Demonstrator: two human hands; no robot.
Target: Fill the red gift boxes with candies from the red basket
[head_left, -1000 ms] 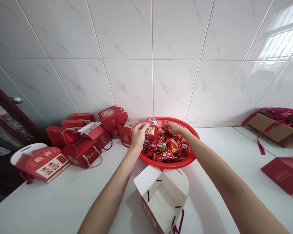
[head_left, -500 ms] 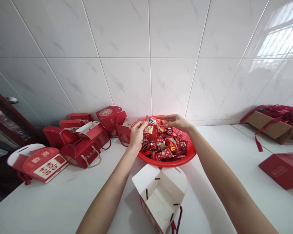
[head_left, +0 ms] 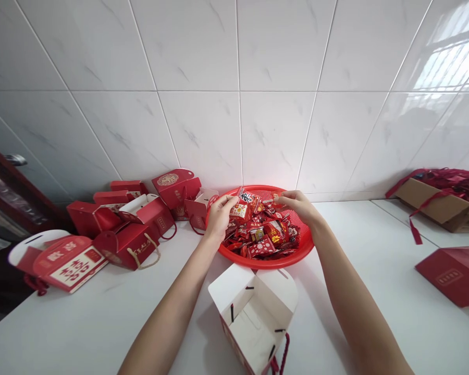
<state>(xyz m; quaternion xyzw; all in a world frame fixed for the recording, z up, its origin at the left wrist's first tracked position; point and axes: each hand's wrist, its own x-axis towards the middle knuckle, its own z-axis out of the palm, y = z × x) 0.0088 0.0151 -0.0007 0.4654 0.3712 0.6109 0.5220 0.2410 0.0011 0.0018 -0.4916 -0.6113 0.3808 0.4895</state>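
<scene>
A red plastic basket (head_left: pixel 303 255) full of small wrapped candies (head_left: pixel 261 246) stands by the tiled wall. At its left side, my left hand (head_left: pixel 219 216) pinches a red and white snack packet (head_left: pixel 240 211) above the heap. My right hand (head_left: pixel 299 207) is over the basket's right side, thumb and fingers pressed together low among the candies; what lies between the fingertips is too small to make out. In front of the basket, an opened gift box (head_left: pixel 254 323) with a white inside, raised flaps and a dark red cord shows its bare bottom.
Several red gift boxes (head_left: pixel 128 245) crowd the left of the white table (head_left: pixel 148 302). At the right are a cardboard carton (head_left: pixel 433 203) of dark red ribbons and another red box (head_left: pixel 451 276). The tiled wall (head_left: pixel 277 135) bounds the back.
My right hand has moved right, away from the packet in my left hand, and its fingers have closed lower over the candies. My left hand still holds its packet, now tilted slightly.
</scene>
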